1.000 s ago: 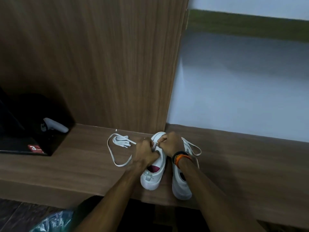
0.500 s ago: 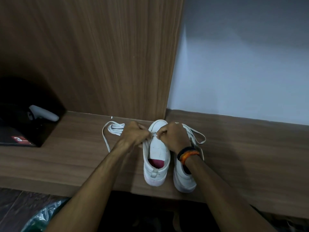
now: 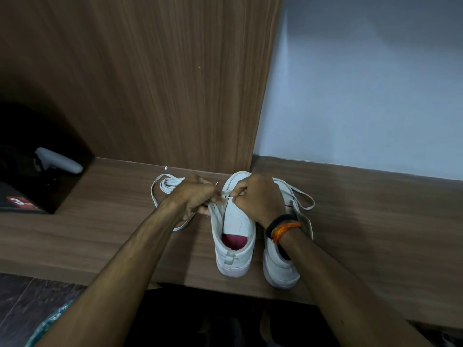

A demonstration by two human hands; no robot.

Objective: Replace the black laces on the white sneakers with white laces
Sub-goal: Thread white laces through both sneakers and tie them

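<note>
White lace (image 3: pixel 226 192) runs taut between the two hands, a short stretch of it showing over the front of the left sneaker (image 3: pixel 234 229). The left hand (image 3: pixel 198 196) has its fingers curled round the lace at the shoe's left edge; the right hand (image 3: pixel 259 197) pinches it from the other side, fingertips drawn in tight above the tongue. Both hands sit directly over the lowest eyelets, near the toe — so the work appears to be at the first crossing of this shoe, early in its lacing.

The sneaker's long axis points away from the person, heel nearest, toe against the wooden panel (image 3: pixel 155 83). Any threading up the shoe would therefore travel back toward the body, and the two hands are about equally near, one on each eyelet row.

Just beside it on the right stands the second sneaker (image 3: pixel 281 266), parallel, with a white lace (image 3: pixel 304 199) looping loose off its far side; how fully it is laced is hidden by the right wrist. A spare bundle of white lace (image 3: pixel 167 184) lies on the wooden shelf (image 3: pixel 375 221) behind the left hand. No black lace can be seen. Farther left sits a black box (image 3: pixel 32 186) with a pale controller (image 3: pixel 59 162) on it.
</note>
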